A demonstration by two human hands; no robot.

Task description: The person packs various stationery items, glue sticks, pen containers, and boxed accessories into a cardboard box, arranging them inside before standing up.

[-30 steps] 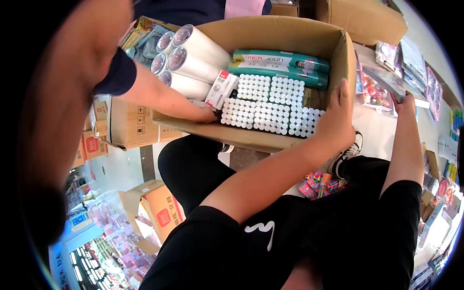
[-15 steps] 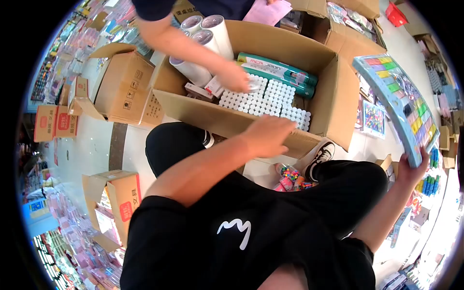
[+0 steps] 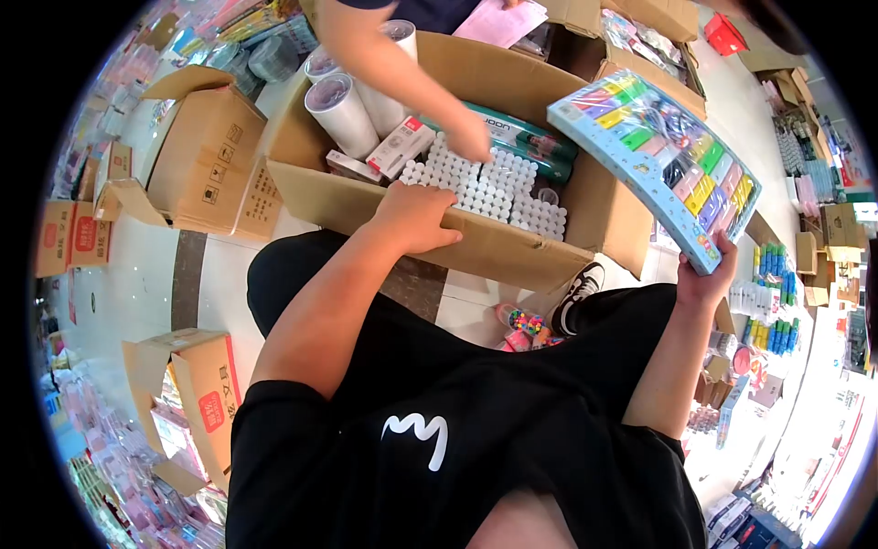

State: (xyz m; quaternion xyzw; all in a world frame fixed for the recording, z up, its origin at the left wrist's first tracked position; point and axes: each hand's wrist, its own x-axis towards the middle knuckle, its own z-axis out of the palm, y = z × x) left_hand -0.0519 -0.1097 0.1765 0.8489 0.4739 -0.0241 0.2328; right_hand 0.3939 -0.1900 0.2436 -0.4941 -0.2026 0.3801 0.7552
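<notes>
So the right hand (image 3: 702, 282) has the blue boxed set (image 3: 679, 151) in a narrow corner pinch, tilted up by the carton (image 3: 494, 249), probably for clearance, while the left hand (image 3: 412, 218), loosely spread, leans at its near edge.

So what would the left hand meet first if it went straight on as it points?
The left hand would probably meet the white round-topped items in the carton, though its height is unclear.
</notes>
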